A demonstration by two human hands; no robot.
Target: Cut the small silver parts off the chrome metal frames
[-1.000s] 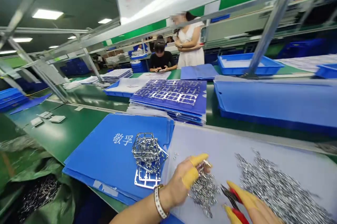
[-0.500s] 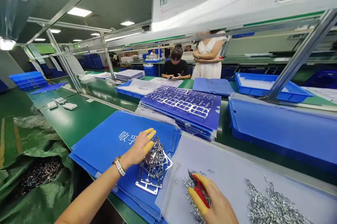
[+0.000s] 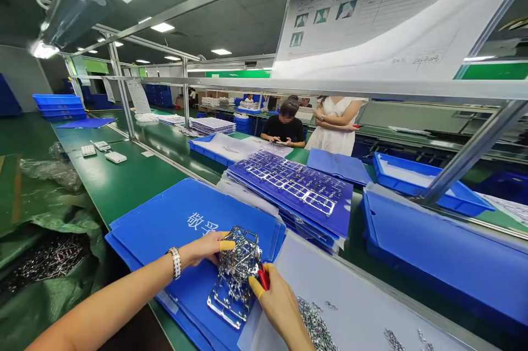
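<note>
Yellow covers sit on fingers of both hands. My left hand (image 3: 208, 247) closes around the left side of a tangled bundle of shiny chrome sprue frames (image 3: 241, 263), thumb on top and the other fingers partly hidden. The bundle is over a stack of blue plastic sheets (image 3: 160, 230) with white characters. Red-handled nippers (image 3: 264, 277) are in my right hand (image 3: 280, 301), their tip against the bundle's right side and hidden among the frames. Small silvery pieces (image 3: 315, 323) lie heaped on the white sheet (image 3: 355, 285) to the right.
Beyond the blue sheets, a stack of dark blue sheets (image 3: 297, 180) carries flat chrome frames. A blue bin (image 3: 445, 252) stands at right, below a slanted metal post (image 3: 474, 153). A green sack (image 3: 45, 263) of scrap sits at lower left. Two people are across the bench.
My right hand has carried the nippers leftward from the small pieces to the bundle. My left hand has gone from reaching over the frames to gripping their left side. The view has tilted upward.
</note>
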